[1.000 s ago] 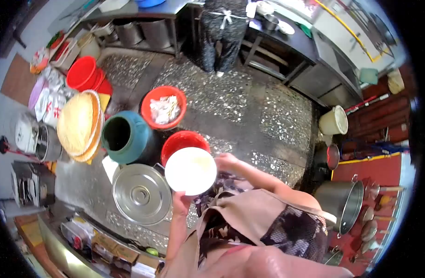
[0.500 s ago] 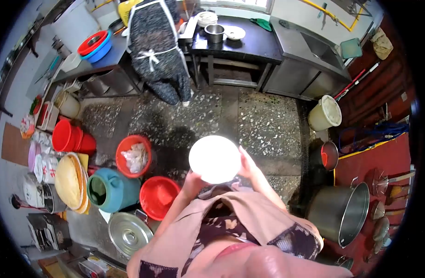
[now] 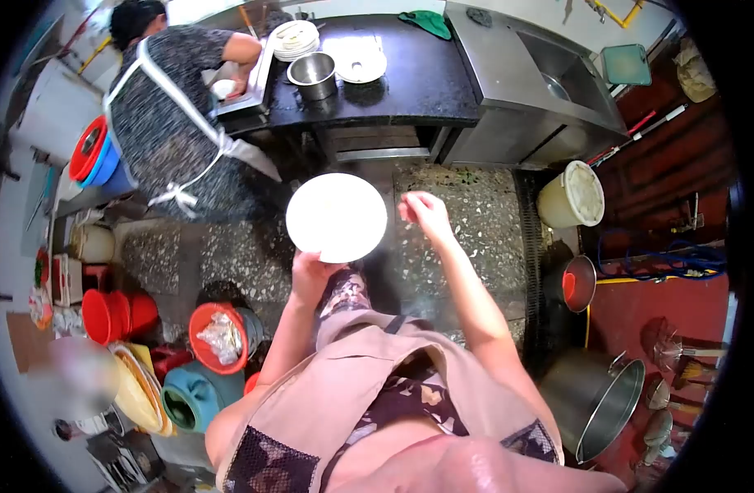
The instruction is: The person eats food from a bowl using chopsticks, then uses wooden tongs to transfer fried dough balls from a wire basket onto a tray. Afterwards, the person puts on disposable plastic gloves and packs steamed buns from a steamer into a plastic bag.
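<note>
The left grip (image 3: pixel 310 276) is closed on the near edge of a white dish (image 3: pixel 337 218); how the fingers sit underneath cannot be seen. The right grip (image 3: pixel 426 215) is off the dish, its fingers loosely bent and nothing visible in it.

The dish looks rigid and fairly light, probably smooth enough to slip if wet and breakable if ceramic. Opposite sides of the rim seem the surest hold; by one edge it could tip. Glare hides its depth and any contents.

It is held up above the floor (image 3: pixel 467 209), reaching forward from the left grip, with a gap between its right edge and the right grip. Beyond it stands a dark table (image 3: pixel 426 90) with a metal pot (image 3: pixel 313 76) and stacked plates (image 3: pixel 295 41); a co-worker (image 3: pixel 167 115) leans over at the left.
</note>
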The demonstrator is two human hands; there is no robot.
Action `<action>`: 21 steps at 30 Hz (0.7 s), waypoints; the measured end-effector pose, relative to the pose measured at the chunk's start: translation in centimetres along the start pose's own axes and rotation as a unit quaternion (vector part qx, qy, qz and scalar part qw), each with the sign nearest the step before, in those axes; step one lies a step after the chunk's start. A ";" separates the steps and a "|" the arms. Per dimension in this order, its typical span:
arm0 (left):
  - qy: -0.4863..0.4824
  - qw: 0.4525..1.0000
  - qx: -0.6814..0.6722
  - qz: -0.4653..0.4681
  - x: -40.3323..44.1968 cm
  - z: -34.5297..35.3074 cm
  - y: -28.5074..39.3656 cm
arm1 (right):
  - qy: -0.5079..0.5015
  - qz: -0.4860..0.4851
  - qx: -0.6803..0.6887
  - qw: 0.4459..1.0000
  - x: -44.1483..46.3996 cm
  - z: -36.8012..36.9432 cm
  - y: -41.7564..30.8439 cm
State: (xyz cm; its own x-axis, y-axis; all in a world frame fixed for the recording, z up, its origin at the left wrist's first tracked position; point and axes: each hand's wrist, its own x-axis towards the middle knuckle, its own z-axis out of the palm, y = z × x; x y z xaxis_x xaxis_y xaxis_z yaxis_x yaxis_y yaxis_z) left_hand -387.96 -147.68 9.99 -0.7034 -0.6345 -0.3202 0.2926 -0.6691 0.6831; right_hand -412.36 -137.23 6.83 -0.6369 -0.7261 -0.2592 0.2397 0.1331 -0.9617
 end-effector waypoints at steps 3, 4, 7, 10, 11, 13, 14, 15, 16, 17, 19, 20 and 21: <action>-0.011 1.000 0.012 0.014 9.0 -1.2 2.3 | -0.006 0.036 0.010 0.999 14.5 2.3 -1.8; 0.014 1.000 0.003 0.003 12.3 -1.4 3.2 | 0.011 0.068 0.016 0.997 19.6 3.4 -2.5; 0.041 0.999 0.011 -0.011 21.7 -0.4 6.9 | 0.034 0.140 -0.003 0.990 33.9 6.0 -2.2; 0.037 0.999 0.035 0.001 28.7 0.2 9.5 | 0.108 0.309 -0.037 0.944 43.5 8.4 -2.0; 0.027 0.999 0.044 0.006 30.8 0.4 10.3 | 0.124 0.337 -0.027 0.933 45.6 8.7 -2.0; 0.033 0.998 0.044 -0.009 34.2 1.3 11.4 | 0.096 0.346 0.028 0.933 47.7 8.7 -1.4; 0.036 0.998 0.043 -0.017 35.5 1.8 11.8 | 0.090 0.334 0.024 0.938 48.1 8.3 -1.1; 0.038 0.998 0.041 -0.025 36.8 2.2 12.3 | 0.085 0.319 0.018 0.944 48.1 7.7 -1.6; 0.012 0.999 0.029 -0.031 38.5 2.5 12.5 | 0.109 0.288 -0.001 0.951 47.1 7.3 -3.5; 0.022 0.998 0.028 -0.043 39.8 3.3 12.5 | 0.122 0.221 -0.003 0.968 46.8 6.2 -3.3; 0.004 0.995 0.059 -0.086 43.0 4.0 11.9 | 0.194 0.113 -0.050 0.973 45.7 3.3 -4.4; 0.011 0.993 0.064 -0.100 44.6 4.8 11.3 | 0.192 0.077 -0.137 0.969 44.8 1.2 -5.4; 0.015 0.991 0.069 -0.114 46.2 5.4 10.5 | 0.192 0.042 -0.225 0.954 43.8 -0.3 -6.8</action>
State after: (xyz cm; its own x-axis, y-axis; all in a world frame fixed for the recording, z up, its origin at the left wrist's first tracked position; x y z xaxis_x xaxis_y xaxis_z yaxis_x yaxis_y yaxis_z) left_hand -420.88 -181.92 5.97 -0.7204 -0.4860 -0.4947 0.0356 -0.7383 0.6735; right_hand -442.10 -169.74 1.96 -0.8715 -0.4106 -0.2682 0.0187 0.5187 -0.8548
